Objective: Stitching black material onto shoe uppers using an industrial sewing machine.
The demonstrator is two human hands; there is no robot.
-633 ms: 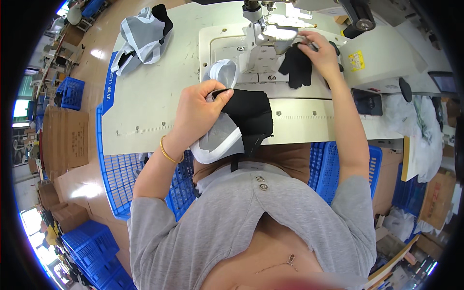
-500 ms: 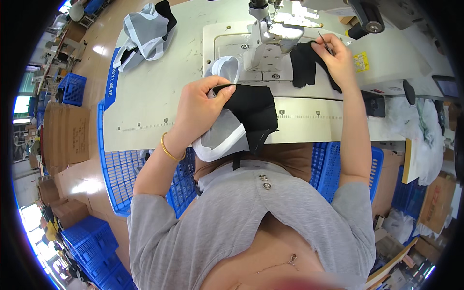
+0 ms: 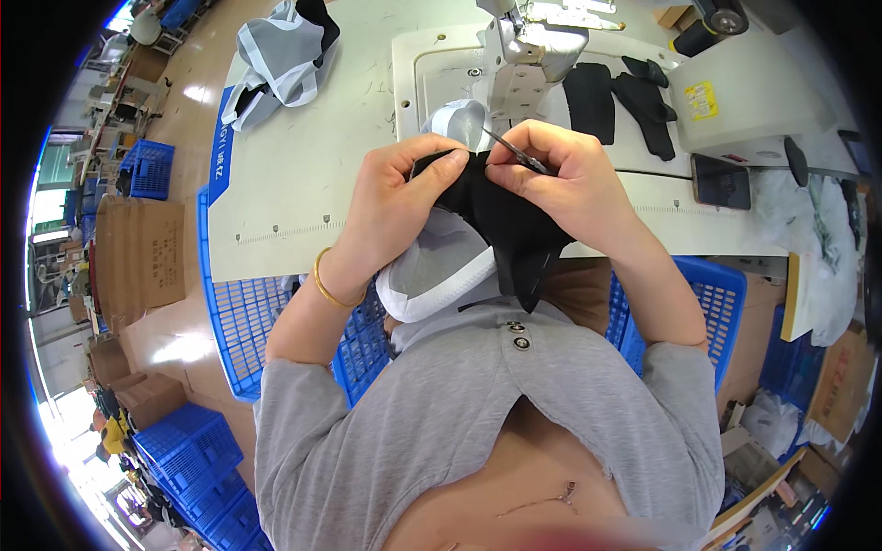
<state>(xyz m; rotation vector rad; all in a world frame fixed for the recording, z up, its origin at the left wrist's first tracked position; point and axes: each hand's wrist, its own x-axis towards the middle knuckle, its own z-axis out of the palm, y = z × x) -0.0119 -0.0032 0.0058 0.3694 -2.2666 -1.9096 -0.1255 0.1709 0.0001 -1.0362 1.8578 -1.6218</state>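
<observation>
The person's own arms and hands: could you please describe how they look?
Short, heathered grey sleeves leave both forearms bare. A slim gold-coloured bangle circles the left wrist; the right wrist shows none. The left hand and right hand are ungloved, with no ring visible.

a piece of black cloth (image 3: 524, 220), pinched along its top edge by the left hand (image 3: 397, 191) and right hand (image 3: 571, 188), hangs in folds to a pointed lower corner. grey mesh with white trim (image 3: 443, 255) droops beside it, curving below the left wrist. a slim, dark, pointed tool (image 3: 516, 152) slants up-left from the right fingers.
</observation>
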